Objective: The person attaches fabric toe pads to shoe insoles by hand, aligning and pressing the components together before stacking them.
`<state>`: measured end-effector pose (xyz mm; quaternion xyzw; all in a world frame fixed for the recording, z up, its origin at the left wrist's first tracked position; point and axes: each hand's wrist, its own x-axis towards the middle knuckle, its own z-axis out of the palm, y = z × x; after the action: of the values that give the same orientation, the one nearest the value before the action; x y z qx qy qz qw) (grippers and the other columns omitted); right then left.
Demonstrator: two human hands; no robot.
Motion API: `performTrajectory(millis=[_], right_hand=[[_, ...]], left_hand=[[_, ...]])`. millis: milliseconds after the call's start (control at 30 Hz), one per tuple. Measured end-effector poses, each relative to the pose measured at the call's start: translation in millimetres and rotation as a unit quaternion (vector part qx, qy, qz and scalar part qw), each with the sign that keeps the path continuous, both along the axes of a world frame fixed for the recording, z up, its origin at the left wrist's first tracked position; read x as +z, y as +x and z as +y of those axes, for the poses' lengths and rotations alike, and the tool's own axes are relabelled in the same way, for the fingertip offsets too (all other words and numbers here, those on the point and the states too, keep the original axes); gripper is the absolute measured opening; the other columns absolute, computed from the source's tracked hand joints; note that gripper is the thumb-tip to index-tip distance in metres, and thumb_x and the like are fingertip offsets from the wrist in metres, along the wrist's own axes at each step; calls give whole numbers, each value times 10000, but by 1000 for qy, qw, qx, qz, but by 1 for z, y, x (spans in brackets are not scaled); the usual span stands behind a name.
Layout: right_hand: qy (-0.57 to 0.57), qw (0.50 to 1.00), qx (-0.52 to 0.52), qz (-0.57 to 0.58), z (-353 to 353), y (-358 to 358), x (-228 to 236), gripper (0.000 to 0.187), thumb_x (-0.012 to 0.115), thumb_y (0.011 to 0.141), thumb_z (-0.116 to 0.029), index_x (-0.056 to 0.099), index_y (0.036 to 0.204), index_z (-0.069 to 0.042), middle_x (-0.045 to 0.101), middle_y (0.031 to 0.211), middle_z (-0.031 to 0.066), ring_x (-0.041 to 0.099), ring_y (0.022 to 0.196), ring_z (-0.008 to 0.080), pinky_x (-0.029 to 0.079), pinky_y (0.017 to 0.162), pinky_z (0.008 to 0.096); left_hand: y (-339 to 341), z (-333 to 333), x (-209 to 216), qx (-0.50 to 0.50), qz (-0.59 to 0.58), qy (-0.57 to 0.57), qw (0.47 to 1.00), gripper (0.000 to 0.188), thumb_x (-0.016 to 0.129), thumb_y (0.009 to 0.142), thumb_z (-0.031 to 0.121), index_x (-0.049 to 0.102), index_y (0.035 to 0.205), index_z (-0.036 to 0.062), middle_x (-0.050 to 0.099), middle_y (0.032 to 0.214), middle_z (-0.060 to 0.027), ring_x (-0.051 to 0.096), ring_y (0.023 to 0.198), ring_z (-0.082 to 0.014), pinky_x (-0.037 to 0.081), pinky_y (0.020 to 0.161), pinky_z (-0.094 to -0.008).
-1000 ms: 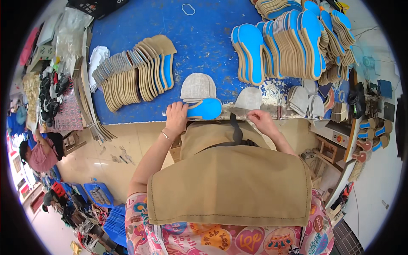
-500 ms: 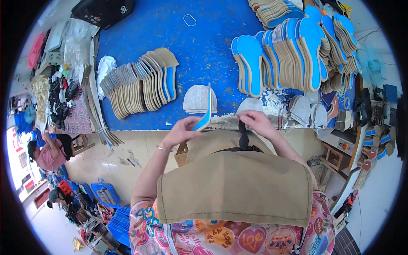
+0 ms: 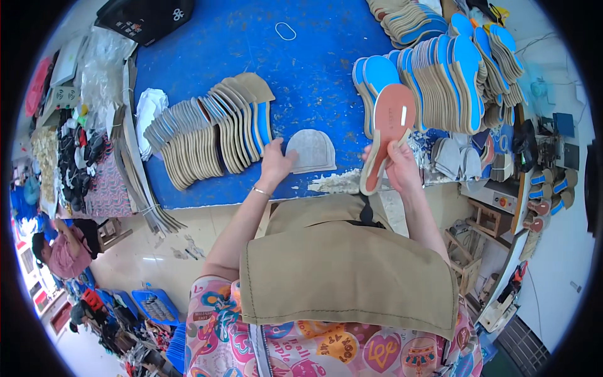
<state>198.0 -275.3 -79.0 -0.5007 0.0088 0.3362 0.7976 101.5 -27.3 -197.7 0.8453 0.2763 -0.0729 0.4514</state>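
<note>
My right hand (image 3: 402, 168) is closed around the narrow middle of an insole (image 3: 392, 116). Its smooth reddish-brown face is turned up, with a tan rim along the lower part. My left hand (image 3: 276, 162), thumb and fingers apart, reaches to the near right end of a leaning row of insoles (image 3: 229, 135), tan-edged with blue showing on the last ones; whether the fingertips touch the end one I cannot tell. Right beside this hand lies a small stack of grey half-round pads (image 3: 312, 151) on the blue table (image 3: 314, 75).
Rows of blue-topped insoles (image 3: 440, 81) crowd the table's right side. More grey pads (image 3: 446, 157) lie near its right front edge. A black bag (image 3: 144, 19) sits at the far left corner, long bundled strips (image 3: 141, 169) along the left. Another person (image 3: 68, 251) is at far left.
The insole my left hand held is gone from it; my right hand now holds one, reddish-brown side up. My left hand has moved forward to the left row. The view has shifted slightly.
</note>
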Motion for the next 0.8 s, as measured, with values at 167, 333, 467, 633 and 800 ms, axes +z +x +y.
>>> performTrajectory(millis=[167, 333, 467, 633, 800], right_hand=[[-121, 992, 17, -18, -2, -42, -19, 269, 393, 925, -218, 480, 1072, -10, 592, 836, 132, 593, 715, 241, 485, 648, 366], [-206, 977, 22, -52, 15, -47, 2, 190, 460, 895, -194, 521, 903, -14, 588, 701, 88, 571, 531, 175, 474, 485, 294], [-175, 984, 5, -33, 27, -51, -6, 171, 458, 895, -168, 529, 895, -12, 585, 696, 70, 548, 496, 142, 466, 456, 272], [-153, 985, -14, -74, 36, -40, -12, 194, 452, 900, -204, 525, 855, -30, 579, 674, 71, 528, 461, 148, 431, 391, 267], [-85, 994, -44, -45, 33, -18, -14, 220, 450, 906, -266, 492, 844, -59, 549, 591, 84, 523, 448, 172, 433, 400, 273]], left_hand=[[10, -15, 7, -5, 28, 125, 992, 691, 697, 628, 289, 409, 1179, -12, 499, 1078, -230, 500, 999, -360, 434, 844, -395], [12, -25, -8, 59, 41, 145, 987, 493, 704, 593, 145, 454, 1009, 62, 490, 990, -144, 519, 933, -312, 474, 742, -397], [6, -23, -7, 58, 34, 187, 980, 310, 640, 638, 110, 506, 910, 47, 500, 940, -139, 515, 917, -295, 460, 728, -386], [9, -29, -11, 42, -4, 269, 962, 135, 514, 720, 91, 542, 847, 58, 504, 890, -133, 508, 873, -273, 428, 713, -377], [8, -29, -3, 33, 7, 135, 990, 135, 552, 678, 81, 569, 806, 43, 590, 864, -143, 577, 834, -315, 455, 700, -403]])
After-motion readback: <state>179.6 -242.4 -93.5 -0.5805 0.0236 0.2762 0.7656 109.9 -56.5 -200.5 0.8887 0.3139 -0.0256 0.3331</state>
